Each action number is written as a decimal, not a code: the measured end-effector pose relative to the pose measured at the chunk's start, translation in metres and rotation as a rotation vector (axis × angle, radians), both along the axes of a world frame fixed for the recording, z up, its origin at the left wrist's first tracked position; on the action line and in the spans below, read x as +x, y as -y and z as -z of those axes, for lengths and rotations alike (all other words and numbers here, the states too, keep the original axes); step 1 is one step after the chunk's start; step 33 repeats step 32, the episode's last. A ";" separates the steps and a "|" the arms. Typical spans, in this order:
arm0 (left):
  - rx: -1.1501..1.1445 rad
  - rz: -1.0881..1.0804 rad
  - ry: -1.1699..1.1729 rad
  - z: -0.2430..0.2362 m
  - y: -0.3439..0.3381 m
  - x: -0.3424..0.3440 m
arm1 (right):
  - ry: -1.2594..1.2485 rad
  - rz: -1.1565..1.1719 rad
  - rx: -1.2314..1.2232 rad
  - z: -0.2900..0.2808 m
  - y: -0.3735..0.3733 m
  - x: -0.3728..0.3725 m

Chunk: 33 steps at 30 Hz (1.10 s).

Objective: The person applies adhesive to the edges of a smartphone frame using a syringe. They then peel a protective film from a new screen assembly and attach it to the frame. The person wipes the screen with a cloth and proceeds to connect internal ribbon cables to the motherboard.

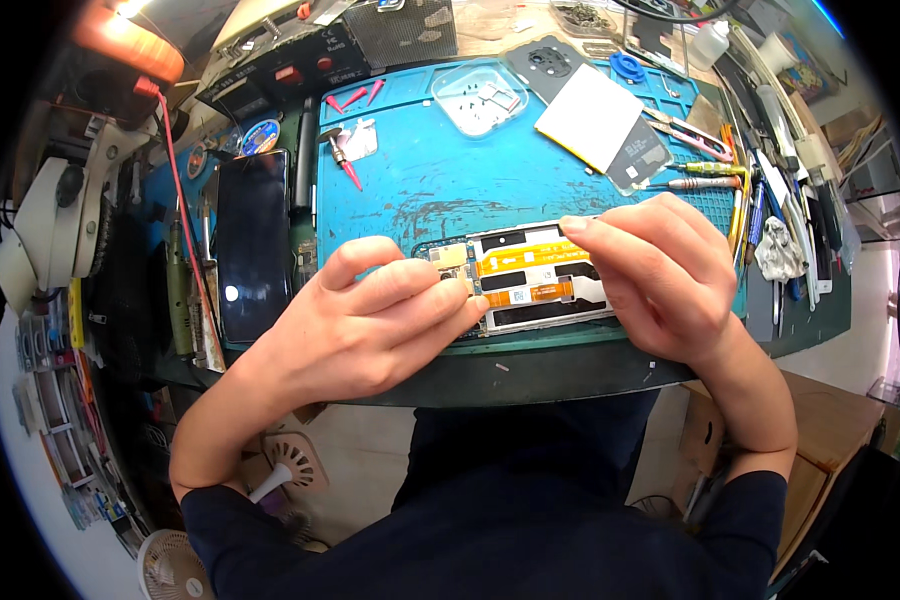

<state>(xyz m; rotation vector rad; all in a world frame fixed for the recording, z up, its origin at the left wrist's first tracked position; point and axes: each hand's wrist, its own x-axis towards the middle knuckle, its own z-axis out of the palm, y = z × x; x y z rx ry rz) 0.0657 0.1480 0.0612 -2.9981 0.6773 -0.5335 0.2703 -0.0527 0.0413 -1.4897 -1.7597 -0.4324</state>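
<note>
An opened phone (540, 312) lies sideways at the mat's front edge, its inside facing up. Orange ribbon cables (535, 259) run along it, and a circuit board (454, 258) shows at its left end. My left hand (370, 315) is closed on that left end, fingertips pressed at the board and the cable connectors. Over the right end, my right hand (670, 275) is curled, with fingertips at the phone's upper edge; the palm hides that end. A phone back cover (638, 155) lies beyond, partly under a white battery-like slab (590, 117).
A clear plastic tray (478, 98) of small parts sits on the blue mat (390, 190). A dark phone screen (253, 245) lies left. Pink-tipped tools (346, 168) and pliers (695, 138) lie about, with tweezers and screwdrivers crowding the right side. A power unit (290, 65) stands behind.
</note>
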 end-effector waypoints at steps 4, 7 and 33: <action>0.000 0.045 -0.008 -0.002 -0.006 0.007 | 0.046 -0.014 -0.025 0.000 0.004 -0.002; -0.016 0.060 -0.028 -0.004 -0.008 0.011 | 0.017 -0.022 -0.078 -0.001 0.009 -0.006; -0.151 0.136 -0.179 -0.006 -0.019 0.038 | 0.029 -0.022 -0.184 0.013 0.015 -0.007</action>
